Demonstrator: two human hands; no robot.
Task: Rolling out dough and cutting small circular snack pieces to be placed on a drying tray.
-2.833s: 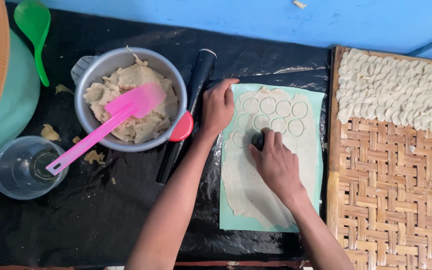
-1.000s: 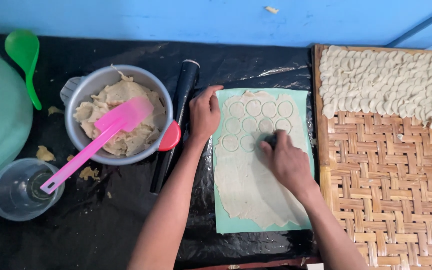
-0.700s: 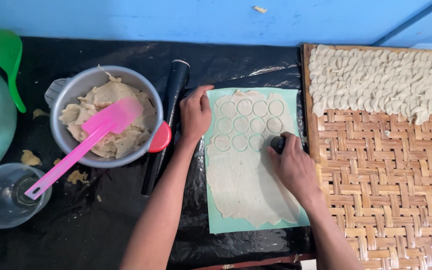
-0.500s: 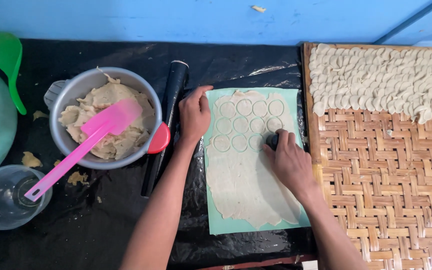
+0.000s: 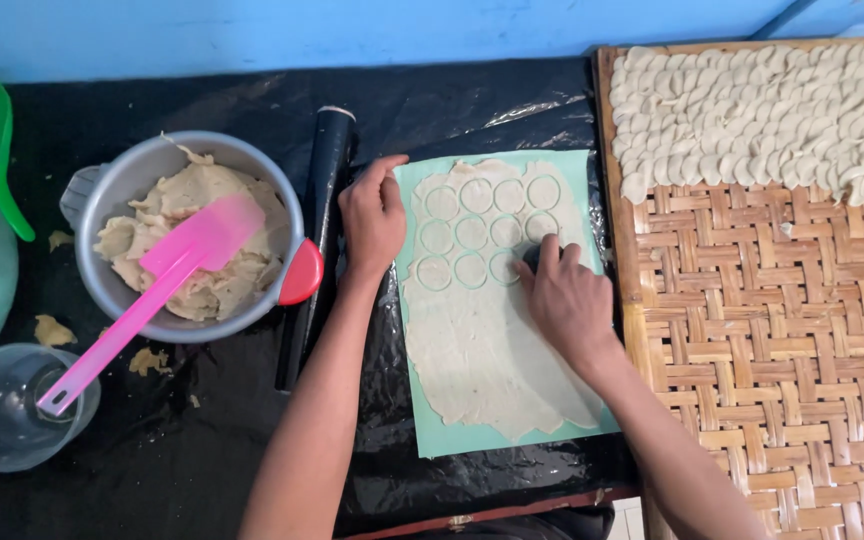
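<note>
Our right hand (image 5: 564, 300) clamps a small dark cutter (image 5: 532, 256) into soft, tearable dough (image 5: 492, 350); left hand (image 5: 372, 215), fingers together, pins the mat (image 5: 422, 440).

A pale beige rolled dough sheet (image 5: 482, 350), marked with rows of cut circles, lies on a mint-green mat (image 5: 432, 440). A bright pink plastic spatula (image 5: 152, 290) contrasts with the grey metal bowl (image 5: 132, 180). The tan bamboo tray (image 5: 782, 340) shows a basket-weave pattern.

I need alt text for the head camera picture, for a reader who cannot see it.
Seen from above, a right hand presses a small dark cutter into rolled dough on a green mat, while the left hand holds the mat's edge. A bowl of dough scraps sits left; a woven tray right.
</note>
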